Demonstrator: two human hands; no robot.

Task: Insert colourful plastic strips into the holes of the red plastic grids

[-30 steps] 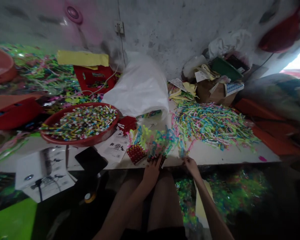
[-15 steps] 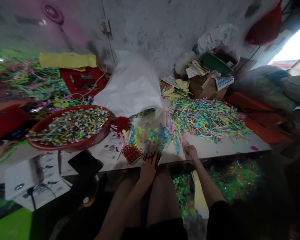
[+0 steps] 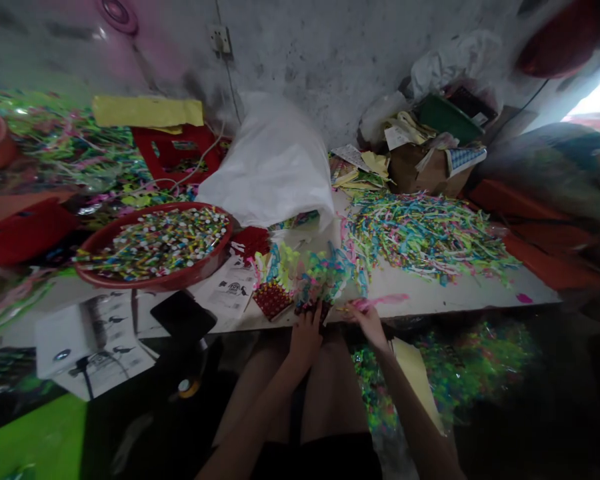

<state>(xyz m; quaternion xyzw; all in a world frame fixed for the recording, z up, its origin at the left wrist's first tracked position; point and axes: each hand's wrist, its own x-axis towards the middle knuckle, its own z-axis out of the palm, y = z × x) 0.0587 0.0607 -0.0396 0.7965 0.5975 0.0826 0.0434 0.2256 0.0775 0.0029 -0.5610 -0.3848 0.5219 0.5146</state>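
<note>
My left hand [image 3: 306, 337] lies with fingers stretched over a dark red patterned piece [image 3: 325, 311] at the table's front edge; its thumb is hard to make out. Blue, green and pink strips [image 3: 316, 273] fan out from that piece. Beside it sits another dark red patterned piece [image 3: 271, 301], with yellow-green and blue strips at its top. Slightly to the right, my right hand [image 3: 369, 325] pinches a thin stick with a pink strip [image 3: 387, 299] trailing to the right. Behind it spreads a big heap of loose coloured strips [image 3: 430, 233].
A red basin [image 3: 153, 280] full of small coloured pieces stands left, near a black flat object [image 3: 184, 317] and printed sheets [image 3: 233, 290]. A white sack [image 3: 280, 160] leans at the back. A cardboard box [image 3: 425, 172] stands behind the heap. Plastic bags [image 3: 475, 360] lie below the table.
My right hand has come away from the heap's edge toward my left hand, bringing the pink strip along. The left hand stays on the dark red piece. The view has shifted slightly.
</note>
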